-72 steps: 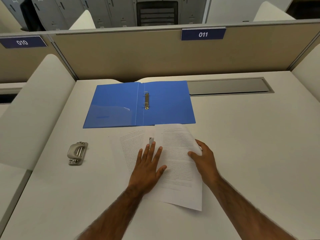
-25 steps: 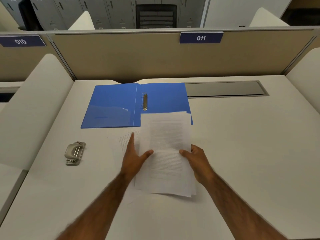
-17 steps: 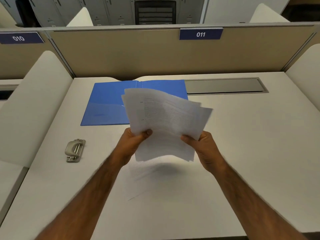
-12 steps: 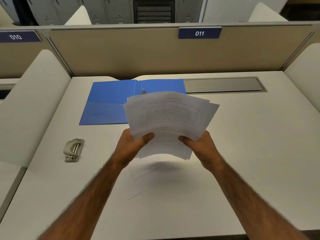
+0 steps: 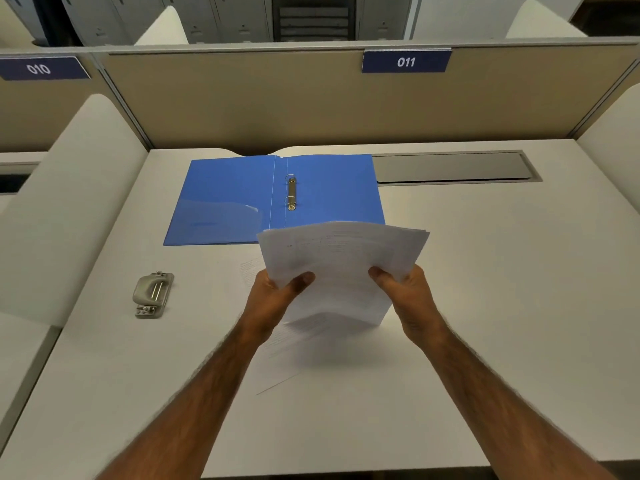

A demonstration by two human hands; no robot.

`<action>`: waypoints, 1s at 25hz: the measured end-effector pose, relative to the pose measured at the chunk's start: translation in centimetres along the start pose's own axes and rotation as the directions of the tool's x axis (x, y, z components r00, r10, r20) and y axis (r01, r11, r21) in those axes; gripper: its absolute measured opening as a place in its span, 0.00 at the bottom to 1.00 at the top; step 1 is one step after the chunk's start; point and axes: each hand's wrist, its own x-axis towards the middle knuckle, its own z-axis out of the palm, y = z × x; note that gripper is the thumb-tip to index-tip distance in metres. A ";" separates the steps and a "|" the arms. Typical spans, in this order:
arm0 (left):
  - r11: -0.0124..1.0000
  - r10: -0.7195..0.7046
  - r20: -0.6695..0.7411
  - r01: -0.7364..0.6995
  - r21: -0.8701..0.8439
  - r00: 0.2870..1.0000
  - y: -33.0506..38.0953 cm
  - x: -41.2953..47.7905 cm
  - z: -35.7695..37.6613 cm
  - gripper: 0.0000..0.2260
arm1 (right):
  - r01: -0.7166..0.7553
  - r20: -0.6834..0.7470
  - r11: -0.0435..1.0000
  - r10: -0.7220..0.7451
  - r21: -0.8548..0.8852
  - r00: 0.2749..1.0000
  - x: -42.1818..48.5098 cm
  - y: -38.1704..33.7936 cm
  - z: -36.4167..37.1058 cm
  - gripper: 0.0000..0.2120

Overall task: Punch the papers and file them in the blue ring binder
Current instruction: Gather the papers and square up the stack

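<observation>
Both hands hold a stack of printed white papers (image 5: pixel 341 258) upright over the desk, its lower edge close to the desktop. My left hand (image 5: pixel 273 299) grips the stack's left side, thumb on the front. My right hand (image 5: pixel 408 294) grips the right side the same way. One more printed sheet (image 5: pixel 277 344) lies flat on the desk beneath them. The blue ring binder (image 5: pixel 239 199) lies open farther back, its metal rings (image 5: pixel 291 192) showing at the spine. A grey hole punch (image 5: pixel 153 294) sits on the desk to the left.
The white desk (image 5: pixel 502 306) is walled in by a beige partition (image 5: pixel 277 98) at the back and white dividers on both sides. A grey cable-tray lid (image 5: pixel 453 167) is set into the desk right of the binder.
The sheets that lay spread flat under my hands were gathered and lifted off the desk. Since half a second ago the stack has dropped lower, toward me, uncovering the binder rings.
</observation>
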 end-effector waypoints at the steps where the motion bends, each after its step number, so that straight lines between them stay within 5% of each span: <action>1: 0.999 -0.025 -0.023 0.026 0.019 0.999 -0.6 0.0 0.2 0.22 | -0.020 -0.031 0.999 0.019 -0.029 0.999 -0.2 0.6 0.1 0.10; 5: 0.997 -0.005 -0.177 0.019 0.072 0.984 -0.3 0.6 0.2 0.18 | 0.026 -0.153 0.992 -0.045 -0.123 0.987 0.6 1.5 0.5 0.07; 12: 0.990 -0.070 -0.337 0.108 0.096 0.939 -2.9 0.2 -3.8 0.16 | -0.081 -0.049 0.911 0.067 -0.405 0.997 4.1 3.9 5.3 0.05; 18: 0.901 -0.021 -0.475 0.223 0.373 0.880 -6.1 -0.3 -5.4 0.30 | -0.041 0.105 0.750 0.147 -0.660 0.984 6.0 7.2 8.9 0.06; 21: 0.810 0.008 -0.454 0.260 0.525 0.891 -7.2 -0.1 -5.9 0.37 | -0.024 0.133 0.690 0.173 -0.724 0.976 6.5 7.8 9.5 0.08; 25: 0.600 0.073 -0.427 0.302 0.741 0.902 -8.5 0.5 -6.3 0.30 | 0.072 0.202 0.554 0.176 -0.829 0.963 6.8 8.1 9.4 0.12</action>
